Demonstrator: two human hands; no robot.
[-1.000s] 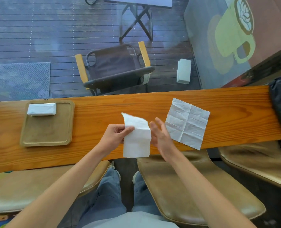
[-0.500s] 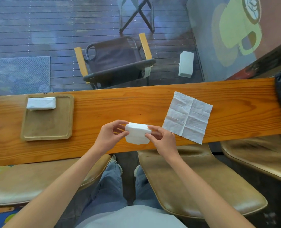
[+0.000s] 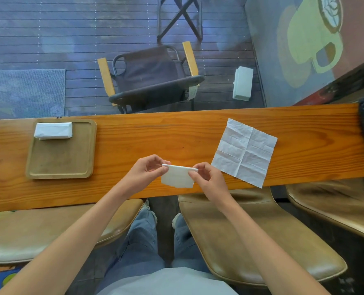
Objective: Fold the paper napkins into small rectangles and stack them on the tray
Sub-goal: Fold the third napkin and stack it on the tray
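Wooden surface, long and narrow; no legible writing or labels anywhere. One tray at left, one folded stack in its far corner. One unfolded napkin lies flat at right. One folded napkin held above near edge: left hand and right hand each pinch a top corner.

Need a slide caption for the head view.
Both hands pinch a folded napkin above the counter.

A café: long wooden counter at a window, coffee-cup decal, stools.
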